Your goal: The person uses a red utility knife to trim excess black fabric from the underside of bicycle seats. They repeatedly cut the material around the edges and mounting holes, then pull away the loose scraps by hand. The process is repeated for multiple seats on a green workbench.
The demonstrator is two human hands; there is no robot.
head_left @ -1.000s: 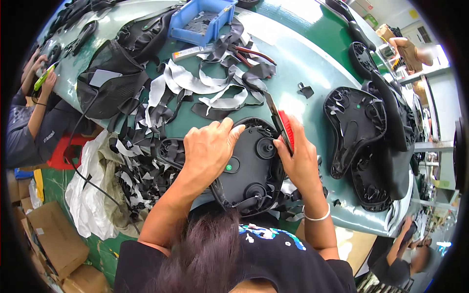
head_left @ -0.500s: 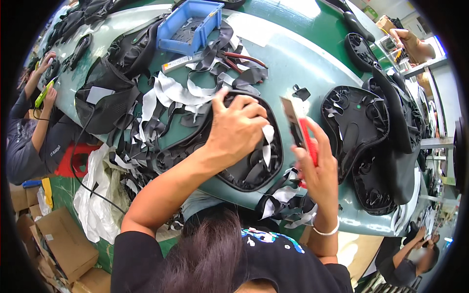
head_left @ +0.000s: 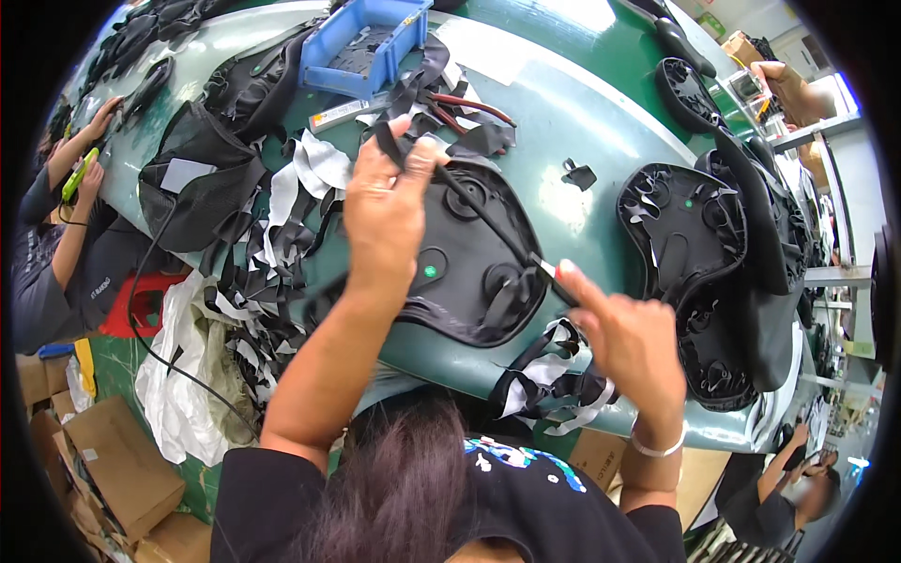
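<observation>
A black bicycle saddle (head_left: 450, 286) lies underside up in front of me, with a green dot on its shell. My left hand (head_left: 387, 211) is closed at its far edge, pinching a black fabric strip (head_left: 486, 216). The strip runs taut from those fingers down to the saddle's right rim. There my right hand (head_left: 633, 347) grips a red-handled utility knife (head_left: 560, 274), mostly hidden by the fingers. Its blade meets the strip at the rim.
Offcuts (head_left: 291, 202) in white and black heap at the left. Behind them are a blue bin (head_left: 324, 80), red-handled pliers (head_left: 469, 100) and a small box (head_left: 343, 114). More saddles (head_left: 690, 211) stack at the right. Someone at the far left holds a green cutter (head_left: 83, 175).
My left hand has moved left and now holds the strip stretched. The knife has come down from the right to the saddle's rim. More of the saddle's shell shows.
</observation>
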